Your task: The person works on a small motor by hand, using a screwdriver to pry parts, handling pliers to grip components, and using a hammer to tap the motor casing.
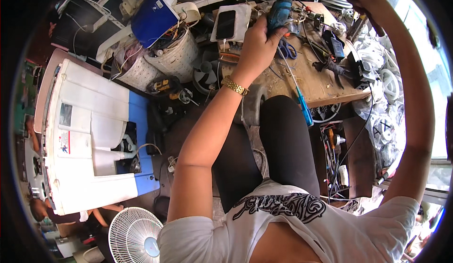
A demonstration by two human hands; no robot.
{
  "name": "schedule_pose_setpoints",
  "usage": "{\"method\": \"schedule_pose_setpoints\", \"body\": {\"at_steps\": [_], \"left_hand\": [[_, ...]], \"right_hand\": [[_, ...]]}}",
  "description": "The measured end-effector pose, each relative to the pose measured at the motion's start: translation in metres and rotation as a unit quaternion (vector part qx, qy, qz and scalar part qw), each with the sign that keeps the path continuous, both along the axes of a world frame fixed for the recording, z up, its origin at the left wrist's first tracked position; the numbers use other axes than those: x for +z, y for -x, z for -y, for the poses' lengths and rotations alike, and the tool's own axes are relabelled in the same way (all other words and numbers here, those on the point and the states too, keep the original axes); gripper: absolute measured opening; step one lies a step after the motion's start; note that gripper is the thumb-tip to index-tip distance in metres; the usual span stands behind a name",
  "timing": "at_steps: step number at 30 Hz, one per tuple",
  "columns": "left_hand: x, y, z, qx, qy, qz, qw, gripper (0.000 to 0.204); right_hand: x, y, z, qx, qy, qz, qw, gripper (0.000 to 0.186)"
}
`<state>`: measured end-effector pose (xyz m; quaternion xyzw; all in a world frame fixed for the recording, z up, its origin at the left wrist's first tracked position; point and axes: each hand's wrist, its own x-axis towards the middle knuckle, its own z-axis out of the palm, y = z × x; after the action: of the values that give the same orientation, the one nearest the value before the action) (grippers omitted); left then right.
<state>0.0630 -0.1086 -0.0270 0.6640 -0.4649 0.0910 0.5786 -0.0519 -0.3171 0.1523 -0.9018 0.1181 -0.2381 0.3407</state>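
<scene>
While left hand (257, 39) grips teal drill (279, 10) | right hand unseen | baskets (177, 55) hold cables

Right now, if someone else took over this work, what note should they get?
Left hand: wrapped around a teal power tool, held over the wooden bench.
Right hand: raised to the top edge, hidden, so its grip cannot be told.
Nearby: blue screwdriver on the bench edge, phone on a white pad.
Done: tool picked up.
Left: no workpiece shows under it yet.
</scene>
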Motion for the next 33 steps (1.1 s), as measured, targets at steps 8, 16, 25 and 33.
{"method": "schedule_pose_setpoints", "body": {"at_steps": [8, 16, 25, 33], "left_hand": [[-0.001, -0.003, -0.007, 0.003, -0.005, -0.048, 0.999, 0.030], [0.002, -0.003, -0.009, 0.089, -0.055, -0.022, 0.994, 0.033], [0.025, -0.006, -0.013, 0.017, 0.051, 0.026, 0.998, 0.034], [0.013, -0.001, -0.012, 0.004, 0.029, -0.004, 1.000, 0.034]], "right_hand": [[0.017, -0.005, -0.013, 0.008, 0.044, -0.032, 0.998, 0.038], [0.014, 0.002, -0.011, 0.016, 0.053, -0.046, 0.997, 0.037], [0.008, 0.022, 0.004, 0.015, -0.124, 0.000, 0.992, 0.037], [-0.006, 0.023, 0.014, 0.016, -0.170, 0.011, 0.985, 0.037]]}}
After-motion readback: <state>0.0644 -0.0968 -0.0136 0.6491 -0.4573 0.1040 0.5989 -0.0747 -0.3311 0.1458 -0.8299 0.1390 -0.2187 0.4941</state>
